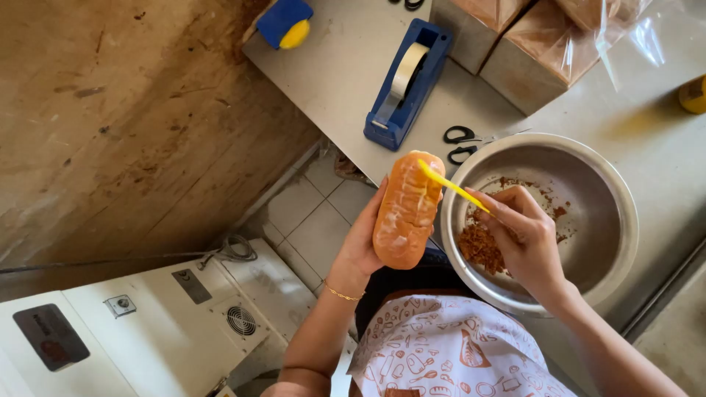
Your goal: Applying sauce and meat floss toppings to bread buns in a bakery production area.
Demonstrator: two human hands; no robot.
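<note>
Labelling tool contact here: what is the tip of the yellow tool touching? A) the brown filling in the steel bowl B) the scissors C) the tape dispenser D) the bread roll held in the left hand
D: the right hand holds the yellow tool with its tip on the top of the bread roll, which the left hand grips beside the steel bowl.

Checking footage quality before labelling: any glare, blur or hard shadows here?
Head view: sharp overall; sunlight glares off the clear wrap at top right, the right hand casts a soft shadow into the steel bowl, and the bun is evenly lit.
</note>
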